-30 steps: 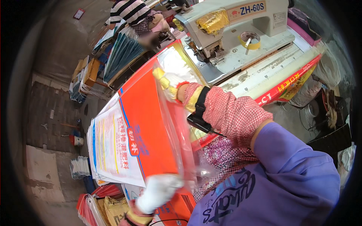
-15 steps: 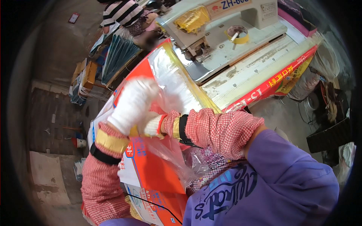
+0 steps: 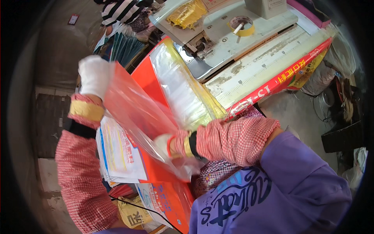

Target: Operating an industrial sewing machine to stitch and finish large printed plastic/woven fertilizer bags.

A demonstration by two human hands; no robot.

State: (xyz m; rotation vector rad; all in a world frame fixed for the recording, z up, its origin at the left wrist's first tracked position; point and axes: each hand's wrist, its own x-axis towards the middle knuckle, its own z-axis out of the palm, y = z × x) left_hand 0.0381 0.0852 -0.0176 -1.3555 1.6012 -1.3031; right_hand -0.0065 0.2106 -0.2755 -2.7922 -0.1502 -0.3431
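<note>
In a white glove, my left hand (image 3: 94, 76) is raised at the left, closed on the edge of a clear plastic liner bag (image 3: 134, 103). The film stretches from it down toward my right hand (image 3: 163, 143), also gloved in white. That hand lies low at the middle, against the film, its fingers blurred and partly covered. Under the film is a stack of orange-red and white printed sacks (image 3: 122, 156). Just beyond lies a pile of clear liner bags with yellow edges (image 3: 181, 89), beside the sewing machine (image 3: 191, 23).
A roll of yellow tape (image 3: 247, 31) sits on the machine bed. The worn work surface (image 3: 253, 64) has a red-and-yellow printed strip along its near edge. A person in a striped top (image 3: 119, 12) is at the far left. A yellow sack (image 3: 132, 212) lies low at the left.
My left hand has moved left and up, away from my right hand, drawing the clear film out wide. My right hand stays almost in place, and more of the white printed sacks shows.
</note>
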